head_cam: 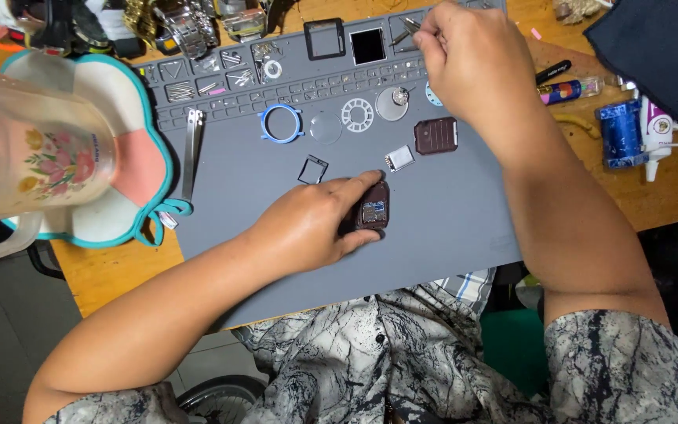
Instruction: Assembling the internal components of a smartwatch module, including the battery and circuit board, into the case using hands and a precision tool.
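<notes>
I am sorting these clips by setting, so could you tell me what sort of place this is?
It looks like a small watch repair bench. A grey work mat with parts trays lies on a wooden table, loose watch parts such as a blue ring are laid out, and the left hand holds an opened watch case.

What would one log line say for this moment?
left hand: holds open watch case on grey mat | right hand: tweezers at mat's tray slots

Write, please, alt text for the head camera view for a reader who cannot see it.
A person's left hand pins a small dark square watch body on a grey work mat, while the right hand holds tweezers over the mat's parts tray. Loose watch parts lie between.
</notes>
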